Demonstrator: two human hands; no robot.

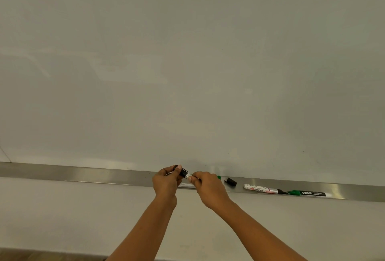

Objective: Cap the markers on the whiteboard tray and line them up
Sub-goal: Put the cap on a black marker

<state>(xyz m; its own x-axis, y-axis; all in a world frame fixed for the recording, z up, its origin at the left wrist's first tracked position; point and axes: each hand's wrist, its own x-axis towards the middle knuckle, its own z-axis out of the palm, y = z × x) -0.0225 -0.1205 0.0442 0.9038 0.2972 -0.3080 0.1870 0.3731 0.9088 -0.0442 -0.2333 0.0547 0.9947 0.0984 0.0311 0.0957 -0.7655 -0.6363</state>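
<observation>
My left hand grips a black cap, and my right hand grips a white marker whose end meets that cap, just above the metal whiteboard tray. Under my hands another white marker lies on the tray, mostly hidden. A green cap peeks out behind my right hand. A loose black cap lies to the right. Further right lie an uncapped white marker with a black tip and an uncapped green-tipped black marker, tip to tip.
The whiteboard fills the view above the tray. A pale wall runs below the tray, with a strip of floor at the bottom left.
</observation>
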